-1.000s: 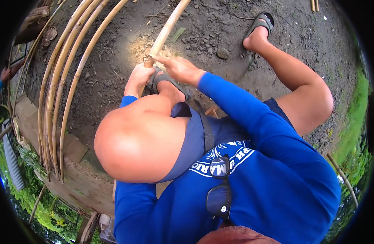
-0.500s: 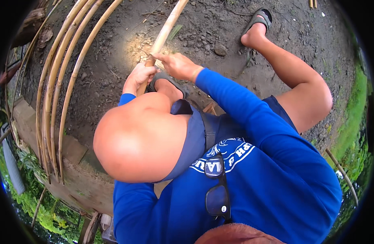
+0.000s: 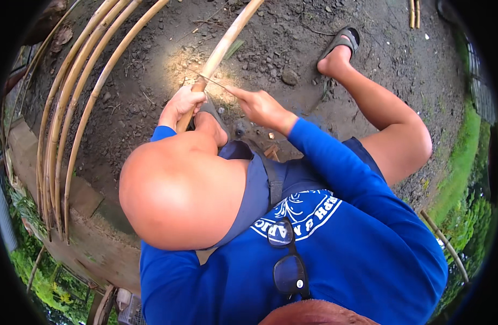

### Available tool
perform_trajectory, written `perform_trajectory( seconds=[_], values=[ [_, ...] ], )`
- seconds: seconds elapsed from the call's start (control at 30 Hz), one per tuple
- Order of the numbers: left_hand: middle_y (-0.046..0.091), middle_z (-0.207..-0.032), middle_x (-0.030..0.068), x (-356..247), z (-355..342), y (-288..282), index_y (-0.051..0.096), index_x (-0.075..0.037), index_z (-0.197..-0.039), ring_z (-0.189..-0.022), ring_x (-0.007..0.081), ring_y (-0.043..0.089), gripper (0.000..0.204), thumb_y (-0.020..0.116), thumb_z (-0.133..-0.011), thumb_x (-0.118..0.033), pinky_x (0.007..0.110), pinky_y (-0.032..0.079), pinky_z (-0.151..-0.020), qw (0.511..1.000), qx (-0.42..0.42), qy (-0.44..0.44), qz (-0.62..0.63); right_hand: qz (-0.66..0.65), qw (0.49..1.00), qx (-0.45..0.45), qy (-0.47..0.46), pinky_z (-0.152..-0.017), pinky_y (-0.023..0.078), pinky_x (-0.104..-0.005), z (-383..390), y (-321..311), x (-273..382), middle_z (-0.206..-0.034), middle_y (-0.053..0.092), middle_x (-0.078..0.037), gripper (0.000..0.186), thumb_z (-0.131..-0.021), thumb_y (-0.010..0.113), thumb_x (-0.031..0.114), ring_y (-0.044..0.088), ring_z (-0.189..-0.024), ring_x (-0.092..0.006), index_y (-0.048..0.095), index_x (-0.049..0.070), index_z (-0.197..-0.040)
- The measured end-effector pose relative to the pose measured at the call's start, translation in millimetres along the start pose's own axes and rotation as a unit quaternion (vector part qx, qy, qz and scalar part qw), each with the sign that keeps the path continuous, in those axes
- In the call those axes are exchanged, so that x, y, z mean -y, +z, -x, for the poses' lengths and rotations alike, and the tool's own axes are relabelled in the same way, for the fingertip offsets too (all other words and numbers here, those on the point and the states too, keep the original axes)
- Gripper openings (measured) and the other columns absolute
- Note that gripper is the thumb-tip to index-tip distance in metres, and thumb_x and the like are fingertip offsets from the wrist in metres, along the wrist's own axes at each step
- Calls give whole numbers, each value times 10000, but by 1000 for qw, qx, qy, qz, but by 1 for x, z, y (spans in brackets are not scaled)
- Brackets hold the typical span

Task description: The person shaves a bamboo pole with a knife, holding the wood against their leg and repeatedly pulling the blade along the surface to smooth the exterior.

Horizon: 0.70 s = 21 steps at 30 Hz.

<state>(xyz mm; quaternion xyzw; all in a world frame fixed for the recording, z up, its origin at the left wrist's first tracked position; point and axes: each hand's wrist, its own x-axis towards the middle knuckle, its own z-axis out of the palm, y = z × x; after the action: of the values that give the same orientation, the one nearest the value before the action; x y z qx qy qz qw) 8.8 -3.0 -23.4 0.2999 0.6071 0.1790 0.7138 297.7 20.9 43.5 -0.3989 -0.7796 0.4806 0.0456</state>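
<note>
A pale bamboo pole (image 3: 223,47) runs from the far edge down towards my bent left knee. My left hand (image 3: 184,103) is closed around it just below a thin saw blade (image 3: 207,78). The blade lies crosswise on the pole, its tip sticking out past the left side. To the right of the pole, my right hand (image 3: 261,106) grips the blade's near end; the handle, if any, is hidden in the fingers. My left sandalled foot (image 3: 210,122) rests close beside the pole, under my hands.
Several long bamboo poles (image 3: 70,103) lean along the left, over a concrete ledge (image 3: 78,200). Pale scraps (image 3: 176,69) lie on the dark soil around the cut. My right foot (image 3: 338,57) is stretched out at far right. A stone (image 3: 290,77) sits between.
My right hand has drawn back to the right, away from the pole, so more of the blade shows. My left hand keeps its hold on the pole.
</note>
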Motion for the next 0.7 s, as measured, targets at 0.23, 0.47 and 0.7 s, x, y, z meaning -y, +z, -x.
perform_trajectory(
  seconds=[0.23, 0.47, 0.7],
  values=[
    [603, -678, 20, -6, -8, 5, 654, -29, -857, -537, 126, 553, 195, 736, -839, -206, 315, 447, -516, 1000, 7, -13, -22, -2, 999, -30, -23, -783, 572, -602, -22, 8, -4, -1013, 725, -328, 513, -1020, 558, 89, 708, -849, -525, 602, 159, -1527],
    [713, -797, 45, -11, -3, 14, 697, -14, -1055, -575, 104, 601, 370, 824, -881, -315, 284, 499, -544, 998, -51, 19, -32, -209, 967, 90, 119, -550, 540, -432, -60, -8, -17, -796, 710, -105, 488, -1054, 599, 176, 638, -538, -224, 644, 223, -1538],
    [779, -912, 78, -10, -1, 29, 701, -14, -1189, -708, 102, 688, 468, 825, -928, -382, 291, 549, -637, 990, -106, 46, -84, -74, 996, -8, -45, -788, 606, -492, -69, -9, -40, -1144, 776, -214, 514, -1041, 581, 178, 771, -853, -366, 623, 214, -1553]
  ],
)
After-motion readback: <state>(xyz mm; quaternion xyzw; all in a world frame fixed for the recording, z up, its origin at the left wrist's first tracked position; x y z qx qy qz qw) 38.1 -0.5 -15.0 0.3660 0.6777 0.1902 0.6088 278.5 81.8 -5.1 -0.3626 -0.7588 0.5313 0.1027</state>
